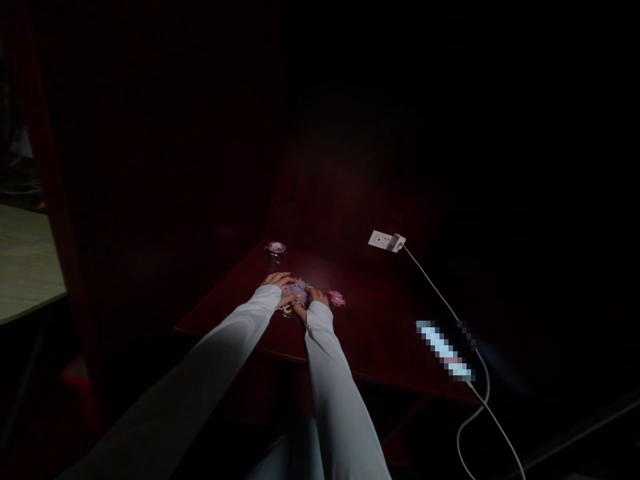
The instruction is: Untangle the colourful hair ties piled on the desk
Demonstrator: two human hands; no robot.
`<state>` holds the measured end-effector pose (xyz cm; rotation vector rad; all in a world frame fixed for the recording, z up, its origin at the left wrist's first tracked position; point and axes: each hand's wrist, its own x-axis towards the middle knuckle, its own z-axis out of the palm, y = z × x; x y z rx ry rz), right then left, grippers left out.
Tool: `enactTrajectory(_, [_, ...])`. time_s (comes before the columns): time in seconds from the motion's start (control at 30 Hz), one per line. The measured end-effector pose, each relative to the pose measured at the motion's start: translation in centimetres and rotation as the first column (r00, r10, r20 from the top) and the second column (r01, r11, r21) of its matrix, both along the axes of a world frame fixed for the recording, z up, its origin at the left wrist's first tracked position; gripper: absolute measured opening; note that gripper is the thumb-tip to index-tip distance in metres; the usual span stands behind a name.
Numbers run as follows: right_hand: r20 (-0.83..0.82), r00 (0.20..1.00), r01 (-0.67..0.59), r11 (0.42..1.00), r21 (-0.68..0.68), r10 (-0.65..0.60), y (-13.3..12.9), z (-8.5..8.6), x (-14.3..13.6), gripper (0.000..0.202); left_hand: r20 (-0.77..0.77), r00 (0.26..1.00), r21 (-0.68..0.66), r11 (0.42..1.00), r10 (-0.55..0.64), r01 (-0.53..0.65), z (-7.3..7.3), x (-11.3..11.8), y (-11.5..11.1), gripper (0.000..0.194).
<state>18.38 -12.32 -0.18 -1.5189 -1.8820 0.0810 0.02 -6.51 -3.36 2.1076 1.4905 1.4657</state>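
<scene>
I have the small lilac-and-pastel bundle (297, 288) on the dark red desk (373, 333), between my left hand (277, 281) and right hand (319, 297), both touching it. The left fingers stretch over it and the right ones bend; I cannot tell whether either pinches. My hands partly hide it. A pink frilly piece (337, 299) lies just right of the right hand; a round container (275, 249) sits behind, and a white cable (436, 291) hangs well right.

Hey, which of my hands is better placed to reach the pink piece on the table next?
Probably your right hand: the pink piece lies just to its right, while your left hand is farther off, across the colourful pile.
</scene>
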Motion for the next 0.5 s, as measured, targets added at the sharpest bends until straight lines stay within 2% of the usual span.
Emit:
enactTrajectory(0.13, [0.0, 0.998, -0.061, 0.998, 0.024, 0.061, -0.1, 0.0, 0.1, 0.036, -0.06, 0.985, -0.013, 0.987, -0.163, 0.162, -0.3, -0.1, -0.4, 0.042])
enactTrajectory(0.3, [-0.152, 0.985, -0.072, 0.996, 0.05, 0.079, 0.7, -0.3, 0.8, 0.018, -0.076, 0.984, -0.053, 0.986, -0.163, 0.159, 0.1, -0.4, -0.1, 0.046])
enactTrajectory(0.5, [-0.356, 0.932, -0.041, 0.996, 0.086, 0.069, 1.6, -1.2, 1.0, 0.008, 0.004, 0.982, -0.063, 0.98, -0.187, 0.187, 1.1, -0.3, 0.3, 0.023])
